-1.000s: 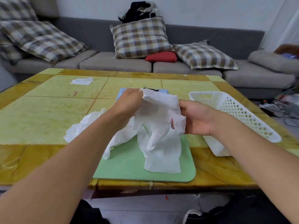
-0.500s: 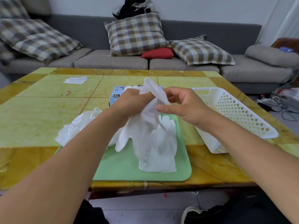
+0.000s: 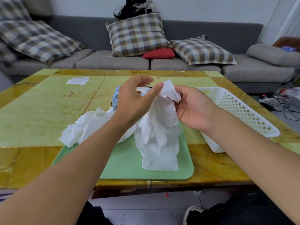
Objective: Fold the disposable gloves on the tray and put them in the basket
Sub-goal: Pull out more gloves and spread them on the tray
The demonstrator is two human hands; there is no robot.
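At the far left of the table (image 3: 32,120) I see a small white sheet (image 3: 77,81) lying flat on a green tile, well apart from everything else. Nearer me, a loose heap of gloves (image 3: 87,125) spills over the left rim of the green tray (image 3: 123,168), partly on the tray and partly on the tabletop. Behind it a blue box (image 3: 115,101) stands half hidden by my left hand (image 3: 131,101); I can make out only a round mark with what looks like an X, the rest is too blurred to read.

My left hand is raised above the tray, its thumb stretched to touch the top of the held glove (image 3: 159,132), the other fingers loosely bent and apart, closed on nothing I can see. My right hand (image 3: 193,109) pinches the top of that glove, fingers curled into the bunched material. The glove hangs down with its lower edge resting on the tray's right half.

To the right, the white perforated basket (image 3: 240,109) sits just beside the tray, tilted toward the table's right edge. The tray's front rim lies near the table's front edge.
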